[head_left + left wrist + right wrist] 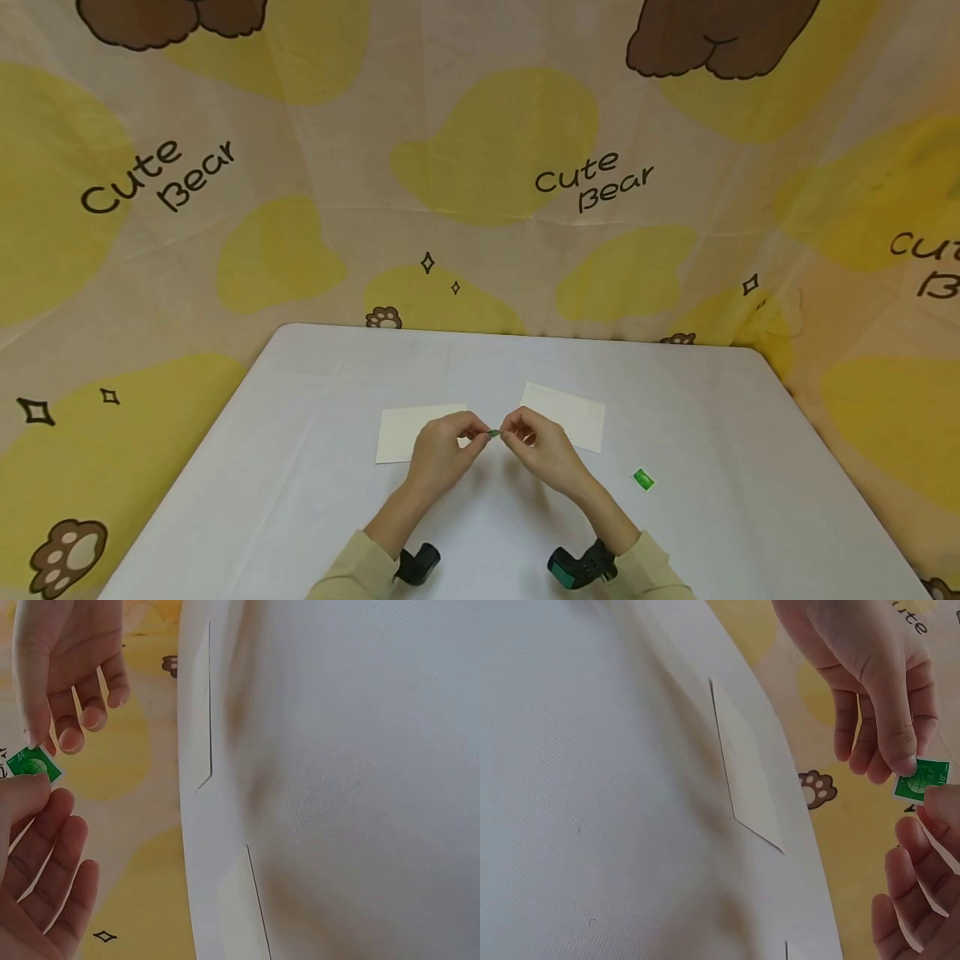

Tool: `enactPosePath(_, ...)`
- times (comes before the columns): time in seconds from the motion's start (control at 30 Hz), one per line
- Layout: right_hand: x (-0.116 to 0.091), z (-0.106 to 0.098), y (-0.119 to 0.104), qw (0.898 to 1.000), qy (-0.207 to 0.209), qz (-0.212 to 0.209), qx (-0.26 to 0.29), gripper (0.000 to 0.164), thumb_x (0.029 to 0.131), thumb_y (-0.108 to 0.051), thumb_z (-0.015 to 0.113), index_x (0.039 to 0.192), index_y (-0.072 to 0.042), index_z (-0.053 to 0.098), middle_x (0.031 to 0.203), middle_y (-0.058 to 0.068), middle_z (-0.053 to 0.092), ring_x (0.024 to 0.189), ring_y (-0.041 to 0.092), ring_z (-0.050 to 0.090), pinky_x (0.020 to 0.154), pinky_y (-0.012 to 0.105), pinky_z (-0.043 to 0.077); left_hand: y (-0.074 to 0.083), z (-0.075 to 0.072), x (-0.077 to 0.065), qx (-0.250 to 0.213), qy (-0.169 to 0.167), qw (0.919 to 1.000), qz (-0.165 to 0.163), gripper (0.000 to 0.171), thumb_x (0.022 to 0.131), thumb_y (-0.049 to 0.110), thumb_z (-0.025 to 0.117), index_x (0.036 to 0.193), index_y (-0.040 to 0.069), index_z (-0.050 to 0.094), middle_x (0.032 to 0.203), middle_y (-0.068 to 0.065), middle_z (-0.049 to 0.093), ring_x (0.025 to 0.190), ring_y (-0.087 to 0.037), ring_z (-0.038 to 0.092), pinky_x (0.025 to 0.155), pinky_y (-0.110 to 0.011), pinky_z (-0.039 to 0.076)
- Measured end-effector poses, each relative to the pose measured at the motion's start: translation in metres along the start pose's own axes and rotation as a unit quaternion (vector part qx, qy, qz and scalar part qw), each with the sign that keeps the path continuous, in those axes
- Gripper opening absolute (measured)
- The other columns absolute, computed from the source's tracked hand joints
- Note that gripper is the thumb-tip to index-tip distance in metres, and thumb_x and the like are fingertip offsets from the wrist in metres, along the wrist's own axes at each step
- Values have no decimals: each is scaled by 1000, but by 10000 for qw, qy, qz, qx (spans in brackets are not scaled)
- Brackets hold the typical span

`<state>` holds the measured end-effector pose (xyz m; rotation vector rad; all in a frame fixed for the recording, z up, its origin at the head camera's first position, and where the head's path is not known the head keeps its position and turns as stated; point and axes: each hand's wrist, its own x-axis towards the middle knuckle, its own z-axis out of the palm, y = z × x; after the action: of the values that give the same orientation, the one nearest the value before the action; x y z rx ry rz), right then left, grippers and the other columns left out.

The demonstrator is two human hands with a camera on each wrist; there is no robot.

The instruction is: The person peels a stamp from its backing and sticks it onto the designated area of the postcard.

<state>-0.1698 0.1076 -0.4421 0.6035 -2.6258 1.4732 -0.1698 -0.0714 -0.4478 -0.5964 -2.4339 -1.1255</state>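
Observation:
A small green postage stamp (919, 778) with a white border and a pale globe print is held up between the two hands. Its one edge is pinched by the thumb and forefinger of my left hand (441, 450). On the opposite edge, my right hand (546, 454) pinches it the same way. The other fingers of both hands are loosely bent, as the left wrist view shows. Behind the hands lie two cream envelopes, the left envelope (394, 437) partly covered by the left hand and the right envelope (579, 417) by the right.
A second green stamp (643, 479) lies on the white table (750, 500), to the right of the right forearm. Beyond the table's far edge hangs a printed cloth (487, 142) with yellow patches and lettering.

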Motion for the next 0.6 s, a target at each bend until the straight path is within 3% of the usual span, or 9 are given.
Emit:
enactPosePath(0.27,1,0,4,9984,-253,459,201,12,94,-16,52,91,-11,62,88,5,65,83,23,61,70,23,49,-2,-3,1,280,303,9990,172,11,73,6,75,76,16,69,71,8,66,64,-2,60,60,-24,52)
enactPosePath(0.47,2,0,6,9959,-468,679,376,29,99,-28,42,91,-11,64,90,6,67,82,17,60,73,24,50,-2,-1,2,818,611,9917,787,14,71,7,77,77,17,69,71,8,65,66,-3,60,57,-18,48)
enactPosePath(0.6,2,0,6,9946,-459,802,467,32,98,-29,42,93,-6,65,91,11,68,83,22,62,73,25,51,-2,0,2,1057,786,9835,1240,17,68,7,79,77,17,69,71,8,65,66,-3,59,57,-16,48)
